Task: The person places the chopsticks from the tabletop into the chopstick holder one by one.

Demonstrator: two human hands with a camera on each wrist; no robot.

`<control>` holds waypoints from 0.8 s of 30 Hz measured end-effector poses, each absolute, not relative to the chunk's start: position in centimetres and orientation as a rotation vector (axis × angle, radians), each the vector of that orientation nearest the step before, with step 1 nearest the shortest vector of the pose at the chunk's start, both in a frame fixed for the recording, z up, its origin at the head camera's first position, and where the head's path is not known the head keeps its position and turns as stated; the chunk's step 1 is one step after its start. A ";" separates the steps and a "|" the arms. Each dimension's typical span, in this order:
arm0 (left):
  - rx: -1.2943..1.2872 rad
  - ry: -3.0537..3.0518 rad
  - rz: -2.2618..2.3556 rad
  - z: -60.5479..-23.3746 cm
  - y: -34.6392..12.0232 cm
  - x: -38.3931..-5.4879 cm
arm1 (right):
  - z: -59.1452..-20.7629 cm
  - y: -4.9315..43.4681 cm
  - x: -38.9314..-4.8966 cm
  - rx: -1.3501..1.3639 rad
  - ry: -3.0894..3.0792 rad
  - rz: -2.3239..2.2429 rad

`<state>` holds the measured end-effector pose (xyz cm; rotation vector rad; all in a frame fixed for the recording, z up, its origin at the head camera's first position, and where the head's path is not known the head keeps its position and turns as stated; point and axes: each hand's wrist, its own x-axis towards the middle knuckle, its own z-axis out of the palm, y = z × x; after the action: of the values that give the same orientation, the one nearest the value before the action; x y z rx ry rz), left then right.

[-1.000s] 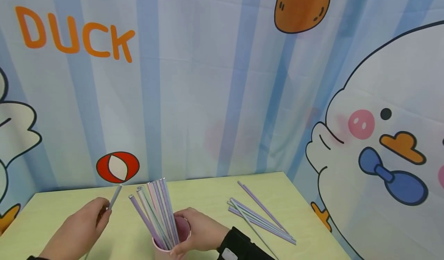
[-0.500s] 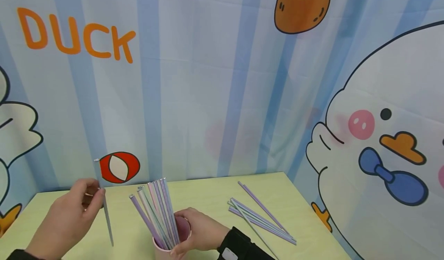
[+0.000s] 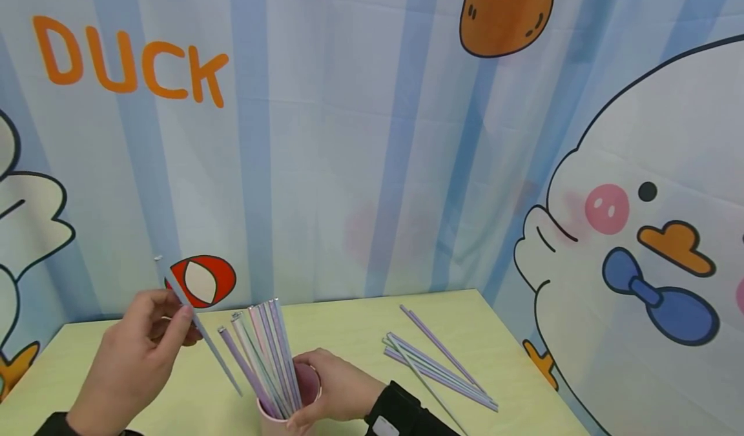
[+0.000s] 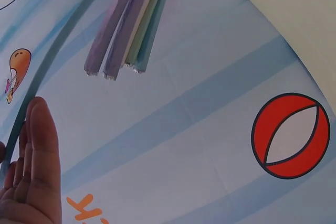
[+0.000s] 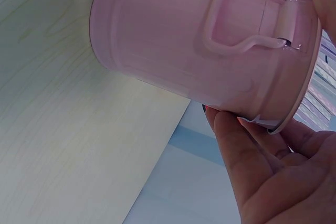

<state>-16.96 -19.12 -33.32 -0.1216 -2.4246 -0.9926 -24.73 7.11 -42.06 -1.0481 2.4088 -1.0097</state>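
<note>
My left hand [image 3: 136, 349] pinches a thin blue-grey straw [image 3: 217, 353] between thumb and fingers, left of a pink metal bucket [image 3: 279, 427]. The straw slants, upper end to the left and lower end near the bucket. My right hand [image 3: 337, 384] holds the bucket at its rim, thumb on the near side. In the right wrist view, the bucket [image 5: 163, 35] shows a wire handle on its side. A bunch of pastel straws [image 3: 267, 358] leans left inside it. The left wrist view shows the tops of these straws [image 4: 128, 30] apart from the left hand [image 4: 39, 166].
Several purple and green straws [image 3: 436, 371] lie in a loose pile on the pale wooden table [image 3: 343, 323], right of the bucket. A blue-striped cartoon curtain [image 3: 331, 165] hangs behind the table. A dark sleeve with a strap [image 3: 401, 410] is around the right wrist.
My left hand lifted the straw, then shifted right towards the bucket. The straw swung so its lower end points down to the right. My right hand and the bucket stayed put.
</note>
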 end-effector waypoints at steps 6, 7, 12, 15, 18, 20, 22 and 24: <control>-0.197 -2.392 -1.040 -34.0 -18.1 -17.0 | -42.1 7.3 -24.6 -1.013 2.429 -0.999; -0.199 -2.395 -1.048 -34.1 -18.0 -17.1 | -42.1 7.3 -24.6 -1.022 2.434 -0.999; -0.183 -2.443 -1.084 -34.8 -17.3 -17.3 | -42.2 7.3 -24.6 -1.029 2.450 -0.988; -0.178 -2.470 -1.131 -35.3 -17.0 -17.4 | -42.2 7.2 -24.8 -1.022 2.419 -1.012; -0.174 -2.494 -1.169 -35.9 -16.8 -17.5 | -42.1 7.1 -24.8 -1.015 2.383 -1.041; -0.168 -2.516 -1.169 -36.2 -16.7 -17.6 | -42.1 7.1 -24.8 -1.023 2.381 -1.044; -0.162 -2.543 -1.145 -36.5 -16.6 -17.6 | -42.2 7.1 -24.8 -1.034 2.369 -1.058; -0.154 -2.568 -1.112 -36.8 -16.5 -17.7 | -42.3 7.2 -24.8 -1.050 2.383 -1.051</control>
<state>-17.66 -16.49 -36.84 -0.1538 -2.5679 -1.1123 -24.81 7.21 -42.28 -1.0499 2.3835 -1.0511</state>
